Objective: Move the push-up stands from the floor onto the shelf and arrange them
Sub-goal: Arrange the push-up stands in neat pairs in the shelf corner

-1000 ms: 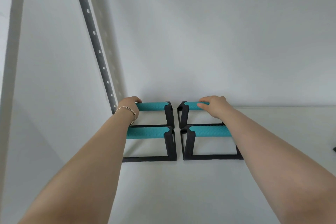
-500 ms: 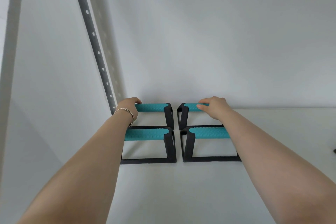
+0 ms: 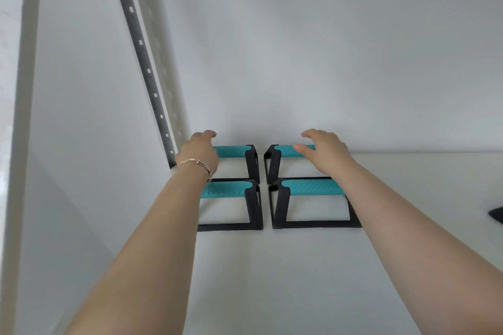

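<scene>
Several black push-up stands with teal grips stand in a two-by-two block on the white shelf (image 3: 299, 266), against the back wall. The back left stand (image 3: 234, 151) and back right stand (image 3: 285, 150) sit behind the front left stand (image 3: 231, 190) and front right stand (image 3: 310, 187). My left hand (image 3: 200, 151), with a bracelet on the wrist, hovers over the back left grip with fingers lifted off it. My right hand (image 3: 324, 149) is raised just above the back right grip, fingers spread, holding nothing.
A grey perforated shelf rail (image 3: 144, 62) runs up the wall at the left, next to the back left stand. A dark object (image 3: 496, 213) pokes in at the right edge of the shelf. White wall closes the back.
Both hands have let go of the back stands' grips and lifted slightly, fingers opening. The stands have stayed in place.
</scene>
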